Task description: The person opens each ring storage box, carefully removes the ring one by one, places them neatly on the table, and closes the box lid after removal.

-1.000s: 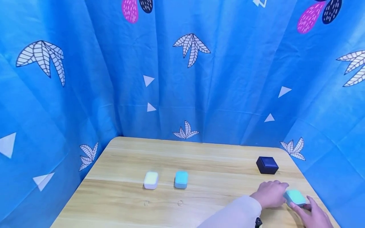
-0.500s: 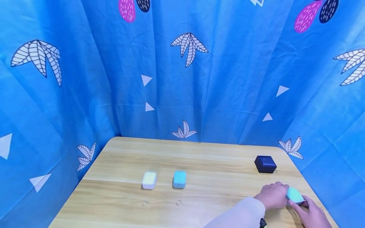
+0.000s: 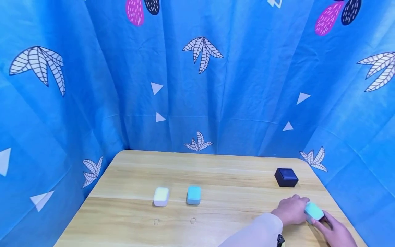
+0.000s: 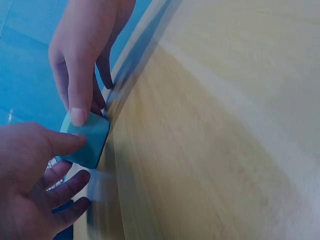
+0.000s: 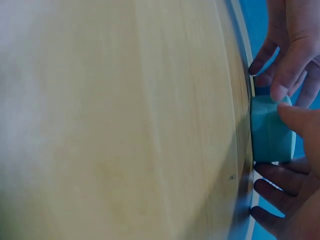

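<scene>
Near the worktop's [image 3: 139, 171] right edge, my left hand [image 3: 290, 209] and right hand [image 3: 337, 230] bar the way, the mint box [image 3: 314, 210] between them. Past them, the navy box [image 3: 286, 177] obstructs the far right corner. I see room behind the white box [image 3: 161, 196] and blue box [image 3: 193, 195] (less between those two).
</scene>
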A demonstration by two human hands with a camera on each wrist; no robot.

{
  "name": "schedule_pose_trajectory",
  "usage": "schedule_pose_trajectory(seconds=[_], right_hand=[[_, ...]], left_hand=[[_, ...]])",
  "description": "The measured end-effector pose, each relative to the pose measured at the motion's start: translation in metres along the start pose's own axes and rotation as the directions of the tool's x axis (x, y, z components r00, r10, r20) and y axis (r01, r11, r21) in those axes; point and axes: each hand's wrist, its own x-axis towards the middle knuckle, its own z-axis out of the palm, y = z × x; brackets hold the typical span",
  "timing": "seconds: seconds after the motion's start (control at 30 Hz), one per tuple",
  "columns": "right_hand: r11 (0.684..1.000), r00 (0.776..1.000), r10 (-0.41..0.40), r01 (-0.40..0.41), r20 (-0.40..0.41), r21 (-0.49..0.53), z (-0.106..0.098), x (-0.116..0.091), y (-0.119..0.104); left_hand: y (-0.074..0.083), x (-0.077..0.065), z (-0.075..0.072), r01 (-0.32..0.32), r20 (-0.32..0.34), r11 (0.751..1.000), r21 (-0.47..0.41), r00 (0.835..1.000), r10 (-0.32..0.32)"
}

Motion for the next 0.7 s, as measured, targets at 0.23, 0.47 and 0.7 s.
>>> schedule_pose_trajectory(seconds=[0.23, 0.47, 0.7], right_hand=[[0.996, 0.996, -0.088, 0.088, 0.012, -0.024, 0.002, 0.001, -0.003], [0.995, 0.993, -0.102, 0.102, 0.053, 0.003, 0.002, 0.001, -0.012], [0.992, 0.99, -0.128, 0.128, 0.059, -0.007, 0.004, 0.001, -0.019]], left_hand=[[-0.012, 0.001, 0.0, -0.03, 0.047, 0.998, -0.052, 0.998, 0.032], [-0.027, 0.003, 0.005, -0.053, 0.091, 0.995, -0.087, 0.994, 0.061], [-0.038, 0.001, 0.003, -0.072, 0.119, 0.99, -0.118, 0.989, 0.086]])
